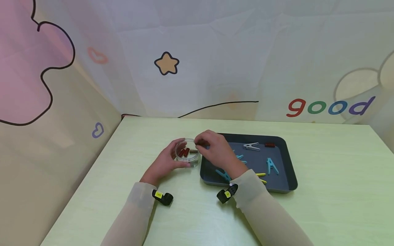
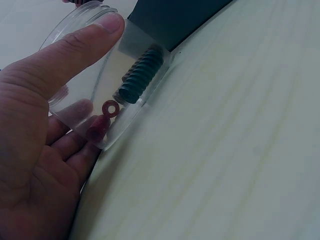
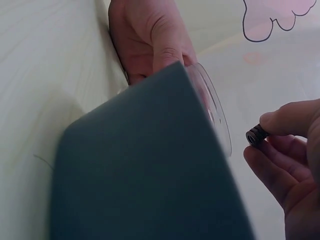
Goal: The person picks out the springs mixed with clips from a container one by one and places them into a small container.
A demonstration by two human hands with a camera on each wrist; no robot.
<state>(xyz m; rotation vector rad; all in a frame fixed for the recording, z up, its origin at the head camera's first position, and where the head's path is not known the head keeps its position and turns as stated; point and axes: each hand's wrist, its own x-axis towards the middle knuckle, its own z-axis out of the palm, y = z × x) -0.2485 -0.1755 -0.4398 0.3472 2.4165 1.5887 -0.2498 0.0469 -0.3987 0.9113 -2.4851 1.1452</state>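
Note:
My left hand [image 1: 164, 164] grips a clear round jar [image 2: 107, 75] from the side, thumb across its wall near the rim. Inside lie red springs [image 1: 186, 152] and a brownish spring [image 1: 193, 151]; the left wrist view also shows a dark green spring [image 2: 141, 75] through the wall. Thumb and fingers of my right hand [image 1: 218, 150] pinch a small dark spring [image 3: 256, 135] beside the jar's open mouth. In the right wrist view, the tray's wall hides part of the jar.
A dark grey tray [image 1: 255, 161] stands right of the jar, under my right forearm. It holds a white clothespin [image 1: 251, 146], blue clothespins [image 1: 271, 165], yellow pieces [image 1: 261, 174] partly behind the sleeve, and a dark red spring [image 1: 270, 145]. A printed cloth hangs behind the table [image 1: 332, 171].

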